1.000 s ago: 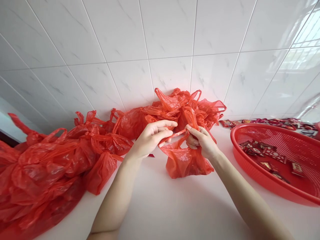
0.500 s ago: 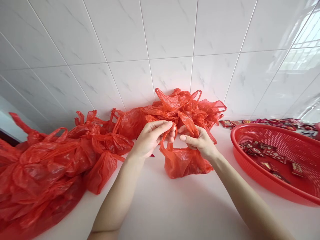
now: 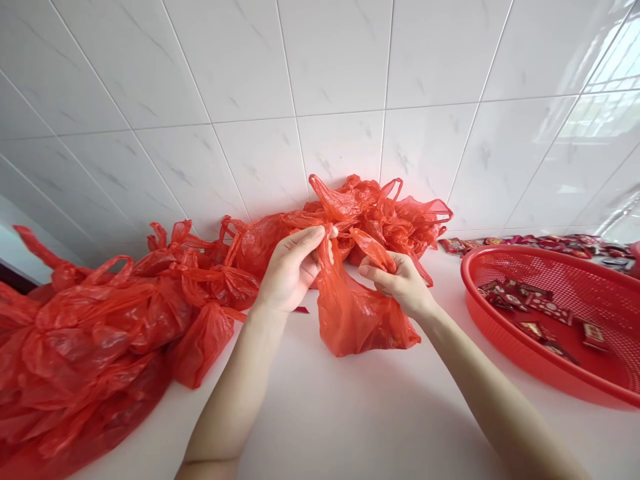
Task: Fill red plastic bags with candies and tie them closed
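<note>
Both my hands hold a thin red plastic bag [image 3: 357,317] above the white tabletop [image 3: 320,407]. Its lower part sags with something inside that I cannot make out through the film. My left hand [image 3: 295,267] pinches one handle between thumb and fingertips and pulls it upward. Wrapped round the other handle is my right hand [image 3: 397,283], with a loop of red film sticking out past its thumb side. Behind the hands, a heap of crumpled red plastic bags [image 3: 365,200] rests against the wall.
Many filled, knotted red bags [image 3: 110,320] pile up along the left. At right stands a red perforated basket [image 3: 545,353] with several wrapped sweets [image 3: 550,310] in it. More wrapped sweets [image 3: 560,245] lie along the white tiled wall [image 3: 345,60].
My left hand has risen slightly and moved a little left, stretching its handle taut. The bag's left side is pulled up higher. My right hand keeps its grip nearly in place.
</note>
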A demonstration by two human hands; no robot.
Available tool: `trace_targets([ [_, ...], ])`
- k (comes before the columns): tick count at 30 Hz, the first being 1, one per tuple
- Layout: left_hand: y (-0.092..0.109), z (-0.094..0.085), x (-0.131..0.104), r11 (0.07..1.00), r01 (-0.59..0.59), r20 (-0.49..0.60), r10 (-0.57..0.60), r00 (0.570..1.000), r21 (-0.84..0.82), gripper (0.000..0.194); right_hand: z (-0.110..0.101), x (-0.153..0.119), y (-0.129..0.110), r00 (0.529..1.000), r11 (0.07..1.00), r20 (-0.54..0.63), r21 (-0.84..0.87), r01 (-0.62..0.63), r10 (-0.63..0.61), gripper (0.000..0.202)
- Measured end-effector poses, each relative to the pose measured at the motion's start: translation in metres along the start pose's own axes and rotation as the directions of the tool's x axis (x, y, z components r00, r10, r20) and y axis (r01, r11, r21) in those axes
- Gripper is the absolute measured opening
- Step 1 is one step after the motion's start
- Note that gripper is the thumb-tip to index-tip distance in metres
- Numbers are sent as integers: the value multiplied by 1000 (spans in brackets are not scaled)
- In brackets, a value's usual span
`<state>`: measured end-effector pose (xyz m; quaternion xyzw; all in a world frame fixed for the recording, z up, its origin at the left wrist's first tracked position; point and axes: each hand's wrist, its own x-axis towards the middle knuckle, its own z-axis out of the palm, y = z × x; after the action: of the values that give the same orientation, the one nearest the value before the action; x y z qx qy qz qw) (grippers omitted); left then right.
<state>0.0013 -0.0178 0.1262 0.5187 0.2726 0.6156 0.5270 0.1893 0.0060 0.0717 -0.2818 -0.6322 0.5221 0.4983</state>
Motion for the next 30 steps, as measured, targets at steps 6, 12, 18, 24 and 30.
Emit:
trace_targets([
  [6, 3, -3, -2, 995, -10, 92, 1, 996, 99, 28, 4, 0, 2, 1000, 1000, -7, 25, 16, -16, 31],
  [12, -6, 0, -7, 959, -114, 220, 56, 974, 260, 42, 8, -1, 0, 999, 999, 2, 19, 43, -43, 31],
  [18, -7, -2, -8, 889, -176, 300, 46, 953, 423, 51, 4, -1, 2, 999, 994, 49, 106, 13, -19, 28],
  [24, -13, -3, -6, 778, -220, 242, 90, 966, 589, 49, 3, -2, 1, 991, 990, 133, 133, -43, 25, 26],
  [30, -15, -3, -6, 757, -161, 172, 65, 983, 634, 51, 7, -1, 1, 998, 990, 68, 138, -26, 16, 32],
])
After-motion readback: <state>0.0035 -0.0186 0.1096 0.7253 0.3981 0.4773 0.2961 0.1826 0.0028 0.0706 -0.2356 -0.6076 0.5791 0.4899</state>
